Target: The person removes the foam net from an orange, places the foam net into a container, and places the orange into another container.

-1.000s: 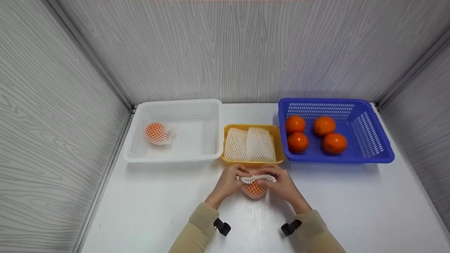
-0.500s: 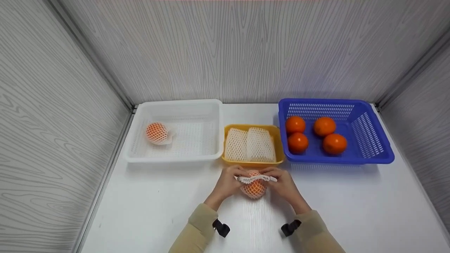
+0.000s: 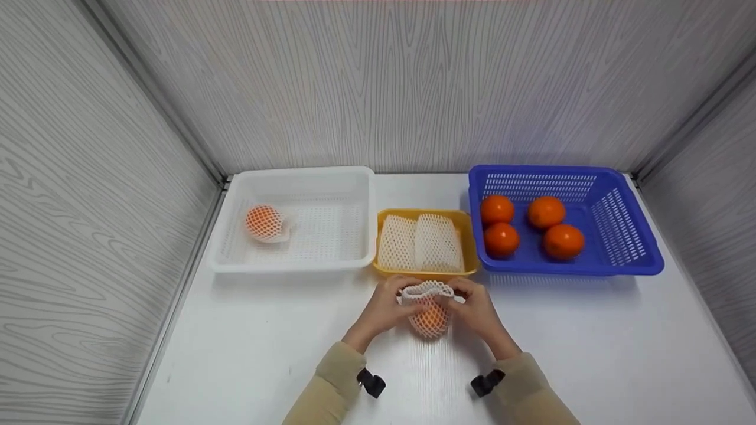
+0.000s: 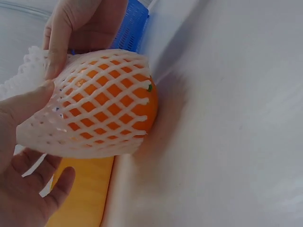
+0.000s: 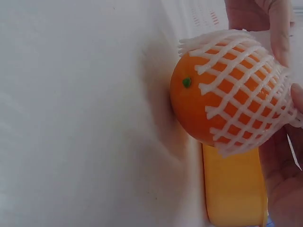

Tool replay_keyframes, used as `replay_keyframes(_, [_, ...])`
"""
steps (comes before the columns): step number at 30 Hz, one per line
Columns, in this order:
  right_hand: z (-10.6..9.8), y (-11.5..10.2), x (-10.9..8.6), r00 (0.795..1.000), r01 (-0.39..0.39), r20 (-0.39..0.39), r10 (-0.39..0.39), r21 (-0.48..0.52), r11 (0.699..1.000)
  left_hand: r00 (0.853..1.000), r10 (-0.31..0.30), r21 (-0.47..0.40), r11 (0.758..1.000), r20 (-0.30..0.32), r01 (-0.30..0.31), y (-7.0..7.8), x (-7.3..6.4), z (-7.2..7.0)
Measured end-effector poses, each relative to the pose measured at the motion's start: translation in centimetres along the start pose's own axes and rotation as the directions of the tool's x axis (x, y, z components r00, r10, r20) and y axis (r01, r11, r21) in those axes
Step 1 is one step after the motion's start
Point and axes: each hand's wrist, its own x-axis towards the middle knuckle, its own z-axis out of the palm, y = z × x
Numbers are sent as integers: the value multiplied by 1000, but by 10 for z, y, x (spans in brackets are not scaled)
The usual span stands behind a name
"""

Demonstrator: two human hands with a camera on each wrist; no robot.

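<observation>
An orange [image 5: 194, 106] sits on the white table inside a white foam net sleeve [image 3: 430, 304], its green stem end bare in the right wrist view. The sleeve's loose rim stands up around the top of the fruit in the head view. My left hand [image 3: 385, 304] pinches the rim on the left, thumb in front on the mesh. On the opposite side my right hand [image 3: 474, 304] pinches the same rim between thumb and fingers. In the left wrist view the left hand's lower fingers [image 4: 59, 189] spread below the net, off the fruit.
Just behind the hands stands a yellow tray [image 3: 425, 275] of flat foam nets [image 3: 437, 242]. A blue basket [image 3: 626, 230] with several bare oranges [image 3: 563, 242] is at right. At left, a white basket [image 3: 295, 267] holds one netted orange [image 3: 264, 223].
The sleeve's rim, earlier pulled out in a flat band across the orange, now stands up as a rounded opening. Both hands' thumbs have come to the near side of the mesh.
</observation>
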Motion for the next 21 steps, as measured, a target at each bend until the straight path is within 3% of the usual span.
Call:
replay_keyframes(3, [-2,1,-1,1000,-22,0,22,15,1000,996,-67,16,998,54,66,-2,-1,0])
replay_keyframes(7, [-5,1,-1,998,-44,45,43,18,999,995,-50,12,999,86,49,-5,0,1])
replay_keyframes(14, [-13,5,-3,976,-81,204,79,0,997,1000,9,-7,1000,6,-9,-3,1,1])
replay_keyframes(17, [-13,7,-4,977,-86,199,84,1,996,999,32,-23,999,-21,-33,-3,1,2])
replay_keyframes(21, [-11,7,-4,989,-76,123,77,-12,997,998,45,-48,998,-42,-47,-4,1,4])
